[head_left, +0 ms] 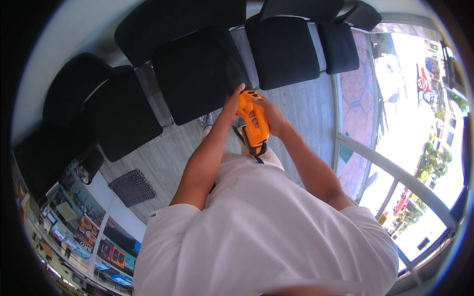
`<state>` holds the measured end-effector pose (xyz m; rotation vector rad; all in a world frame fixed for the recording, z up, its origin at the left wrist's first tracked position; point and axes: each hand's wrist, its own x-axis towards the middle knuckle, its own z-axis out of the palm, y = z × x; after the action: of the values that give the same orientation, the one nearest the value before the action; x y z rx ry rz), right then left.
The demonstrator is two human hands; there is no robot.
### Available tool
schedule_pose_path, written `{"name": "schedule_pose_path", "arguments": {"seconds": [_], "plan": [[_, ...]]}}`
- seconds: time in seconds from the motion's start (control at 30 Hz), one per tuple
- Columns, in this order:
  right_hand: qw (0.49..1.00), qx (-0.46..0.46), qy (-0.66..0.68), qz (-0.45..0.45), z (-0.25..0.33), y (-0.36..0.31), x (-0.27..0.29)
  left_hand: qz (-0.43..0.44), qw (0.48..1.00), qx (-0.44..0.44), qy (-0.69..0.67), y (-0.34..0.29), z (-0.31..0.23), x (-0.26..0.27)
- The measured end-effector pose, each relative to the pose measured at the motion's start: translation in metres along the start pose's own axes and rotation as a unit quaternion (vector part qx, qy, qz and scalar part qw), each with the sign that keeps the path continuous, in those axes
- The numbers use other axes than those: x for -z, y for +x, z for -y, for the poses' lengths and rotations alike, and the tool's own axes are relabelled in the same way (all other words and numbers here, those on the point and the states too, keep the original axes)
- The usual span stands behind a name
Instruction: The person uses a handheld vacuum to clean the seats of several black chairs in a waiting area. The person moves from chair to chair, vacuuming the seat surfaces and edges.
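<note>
Both my hands hold an orange cordless power tool [258, 127] in front of my waist. It has black trim, a black-edged block at the end toward me, and a dark strap hanging there. My right hand [270, 114] wraps its grip from the right, and its fingers show through the handle opening. My left hand [232, 104] is closed against the front left of the tool, its fingertips near the chair seat. Whatever extends from the far end blends into the black seat [192, 74], so I cannot tell its shape.
Black chairs [281, 52] stand in a row from left to right ahead of me. A dark woven mat [133, 187] lies on the grey plank floor [306, 108]. Glass display shelves [98, 232] with boxes are at lower left. A framed glass front [375, 158] runs along the right.
</note>
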<state>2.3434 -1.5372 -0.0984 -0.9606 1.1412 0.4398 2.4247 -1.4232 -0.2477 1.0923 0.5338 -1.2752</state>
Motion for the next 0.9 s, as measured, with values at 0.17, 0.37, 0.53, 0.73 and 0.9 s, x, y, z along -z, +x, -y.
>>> {"name": "schedule_pose_path", "arguments": {"seconds": [0.17,0.37,0.53,0.73,0.9], "plan": [[0.981,0.027,0.121,0.152,-0.007,-0.023,0.018,-0.013,0.999,0.008,-0.04,-0.018,0.0,-0.007],[0.981,0.056,0.02,0.184,0.009,-0.008,0.02,-0.036,0.997,0.013,-0.064,-0.037,-0.009,-0.013],[0.982,0.049,0.009,0.182,0.05,-0.008,0.082,-0.028,0.996,-0.032,-0.074,-0.021,-0.007,-0.083],[0.989,0.041,0.011,0.145,0.108,-0.004,0.221,-0.064,0.997,-0.025,-0.024,0.039,0.014,-0.223],[0.992,0.02,-0.008,0.122,0.137,0.017,0.3,-0.06,0.998,0.007,-0.011,0.084,0.025,-0.293]]}}
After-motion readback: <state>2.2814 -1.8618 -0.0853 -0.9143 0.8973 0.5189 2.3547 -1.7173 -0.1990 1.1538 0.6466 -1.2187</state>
